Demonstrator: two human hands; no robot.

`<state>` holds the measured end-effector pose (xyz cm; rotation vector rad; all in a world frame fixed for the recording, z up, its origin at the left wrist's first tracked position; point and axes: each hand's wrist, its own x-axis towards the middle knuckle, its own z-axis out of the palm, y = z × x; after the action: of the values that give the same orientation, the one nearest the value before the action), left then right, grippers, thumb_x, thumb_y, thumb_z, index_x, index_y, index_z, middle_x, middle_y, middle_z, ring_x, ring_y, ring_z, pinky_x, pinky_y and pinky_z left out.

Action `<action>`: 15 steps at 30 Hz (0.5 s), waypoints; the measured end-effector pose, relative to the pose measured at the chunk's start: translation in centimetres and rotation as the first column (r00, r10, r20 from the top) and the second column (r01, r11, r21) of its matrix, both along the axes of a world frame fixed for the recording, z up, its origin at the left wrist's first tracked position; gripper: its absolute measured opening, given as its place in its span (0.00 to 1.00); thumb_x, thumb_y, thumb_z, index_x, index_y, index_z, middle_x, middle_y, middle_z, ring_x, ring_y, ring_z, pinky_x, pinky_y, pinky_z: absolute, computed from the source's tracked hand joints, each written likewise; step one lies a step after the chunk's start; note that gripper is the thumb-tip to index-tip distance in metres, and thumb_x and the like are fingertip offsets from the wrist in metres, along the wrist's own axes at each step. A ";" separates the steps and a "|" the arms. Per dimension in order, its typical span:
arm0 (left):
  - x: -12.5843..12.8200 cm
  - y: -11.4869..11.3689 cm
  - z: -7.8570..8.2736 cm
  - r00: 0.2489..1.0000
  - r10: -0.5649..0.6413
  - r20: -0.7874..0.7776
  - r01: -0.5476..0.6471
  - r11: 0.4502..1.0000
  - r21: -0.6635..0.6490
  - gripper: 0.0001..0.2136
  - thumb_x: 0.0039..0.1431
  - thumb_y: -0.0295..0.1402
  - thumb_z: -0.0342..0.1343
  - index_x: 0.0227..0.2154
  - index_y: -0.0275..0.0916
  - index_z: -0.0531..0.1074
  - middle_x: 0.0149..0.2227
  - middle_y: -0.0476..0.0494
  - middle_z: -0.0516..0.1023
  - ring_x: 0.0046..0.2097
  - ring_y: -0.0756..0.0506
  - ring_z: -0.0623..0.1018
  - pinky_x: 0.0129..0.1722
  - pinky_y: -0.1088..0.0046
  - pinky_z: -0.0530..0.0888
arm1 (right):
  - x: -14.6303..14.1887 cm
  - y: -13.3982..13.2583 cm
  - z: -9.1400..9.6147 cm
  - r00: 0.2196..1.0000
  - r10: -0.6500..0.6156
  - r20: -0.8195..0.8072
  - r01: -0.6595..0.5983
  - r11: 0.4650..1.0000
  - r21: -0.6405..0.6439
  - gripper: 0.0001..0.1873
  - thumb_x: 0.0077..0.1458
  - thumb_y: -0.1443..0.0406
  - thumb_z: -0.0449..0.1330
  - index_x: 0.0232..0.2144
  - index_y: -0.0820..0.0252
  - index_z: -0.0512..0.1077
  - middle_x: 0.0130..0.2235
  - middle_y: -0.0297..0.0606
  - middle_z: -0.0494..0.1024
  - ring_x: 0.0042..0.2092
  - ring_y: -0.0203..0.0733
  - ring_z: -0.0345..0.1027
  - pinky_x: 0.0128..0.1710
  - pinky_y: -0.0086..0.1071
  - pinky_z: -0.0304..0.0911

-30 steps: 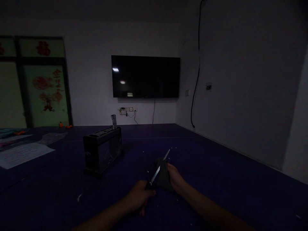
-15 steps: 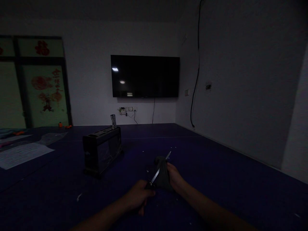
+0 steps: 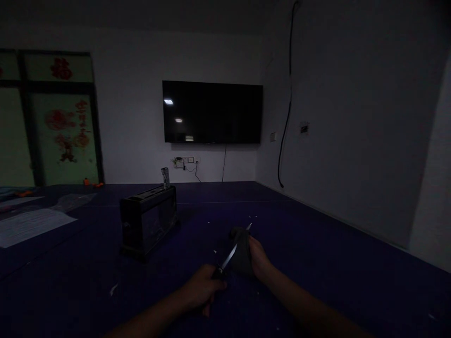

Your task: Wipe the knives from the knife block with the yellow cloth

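In the head view, my left hand (image 3: 204,287) is closed round the black handle of a knife (image 3: 229,257), whose blade slants away to the upper right. My right hand (image 3: 258,257) is closed on a dark grey cloth (image 3: 242,253). The cloth is folded over the middle of the blade and hides that stretch. Bare metal shows between the handle and the cloth, and the bright tip pokes out beyond it. To the left stands a black box-shaped knife block (image 3: 148,220) with a patterned handle (image 3: 165,178) sticking up from its far end.
Both hands are over a dark blue surface (image 3: 197,244) dotted with small white scraps. Printed paper (image 3: 33,226) and clear plastic (image 3: 75,202) lie at the left. A television (image 3: 213,111) hangs on the far wall. At the right, a black cable (image 3: 286,117) dangles.
My right hand and the cloth have slid a little along the blade toward the tip. More metal shows near the handle now. My left hand has barely moved.
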<state>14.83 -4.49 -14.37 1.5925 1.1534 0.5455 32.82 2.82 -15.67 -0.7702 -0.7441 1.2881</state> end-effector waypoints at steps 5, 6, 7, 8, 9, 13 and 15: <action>-0.1 0.3 -0.3 0.999 -0.028 0.021 0.029 1.000 -0.009 0.13 0.47 0.41 0.53 0.31 0.37 0.62 0.11 0.61 0.58 0.10 0.52 0.62 0.10 0.78 0.61 | 0.7 0.5 -0.2 0.999 -0.030 -0.011 0.030 1.000 -0.008 0.05 0.41 0.62 0.61 0.24 0.58 0.72 0.17 0.30 0.73 0.18 0.37 0.64 0.20 0.29 0.58; -0.1 0.3 -0.4 0.999 -0.038 0.026 0.038 0.999 -0.008 0.14 0.47 0.42 0.53 0.30 0.37 0.62 0.11 0.60 0.59 0.10 0.52 0.63 0.10 0.78 0.61 | 0.7 0.5 -0.3 0.999 -0.030 -0.012 0.030 0.999 -0.014 0.05 0.42 0.62 0.61 0.23 0.58 0.72 0.17 0.30 0.73 0.18 0.37 0.64 0.20 0.29 0.58; -0.2 0.4 -0.4 0.999 -0.046 0.029 0.046 0.999 -0.008 0.14 0.46 0.42 0.53 0.30 0.37 0.61 0.11 0.60 0.59 0.10 0.52 0.63 0.10 0.78 0.61 | 0.7 0.6 -0.4 1.000 -0.028 -0.011 0.028 0.999 -0.020 0.05 0.42 0.62 0.61 0.23 0.58 0.72 0.17 0.30 0.72 0.18 0.37 0.64 0.20 0.29 0.58; -0.2 0.4 -0.4 0.998 -0.052 0.031 0.052 0.999 -0.008 0.13 0.46 0.42 0.53 0.29 0.38 0.61 0.11 0.60 0.59 0.10 0.52 0.63 0.10 0.78 0.61 | 0.7 0.6 -0.5 1.000 -0.025 -0.010 0.025 0.999 -0.025 0.05 0.42 0.62 0.61 0.23 0.58 0.71 0.17 0.30 0.72 0.18 0.37 0.64 0.20 0.29 0.58; -0.2 0.4 -0.4 0.998 -0.051 0.032 0.052 0.999 -0.009 0.13 0.46 0.41 0.53 0.28 0.38 0.61 0.11 0.60 0.60 0.10 0.52 0.63 0.09 0.78 0.60 | 0.6 0.7 -0.5 1.000 -0.020 -0.008 0.020 0.999 -0.029 0.06 0.43 0.62 0.60 0.23 0.58 0.71 0.17 0.30 0.73 0.18 0.37 0.64 0.20 0.29 0.58; -0.2 0.4 -0.2 0.999 -0.042 0.035 0.042 0.999 -0.015 0.11 0.47 0.40 0.53 0.26 0.38 0.60 0.11 0.60 0.60 0.10 0.53 0.62 0.09 0.79 0.60 | 0.6 0.8 -0.6 1.000 0.001 -0.001 -0.001 1.000 -0.023 0.06 0.43 0.62 0.60 0.23 0.59 0.72 0.18 0.31 0.73 0.18 0.36 0.63 0.20 0.29 0.58; -0.2 0.3 -0.2 0.998 -0.046 0.035 0.047 0.999 -0.020 0.12 0.47 0.41 0.53 0.24 0.38 0.60 0.10 0.59 0.60 0.09 0.53 0.62 0.09 0.80 0.59 | 0.7 0.9 -0.6 1.000 0.011 0.000 -0.011 1.000 -0.016 0.06 0.43 0.62 0.61 0.23 0.59 0.72 0.18 0.31 0.73 0.18 0.36 0.63 0.20 0.28 0.57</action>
<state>14.67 -4.18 -14.53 1.5829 1.0903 0.5270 33.49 3.71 -16.31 -0.7798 -0.7402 1.3050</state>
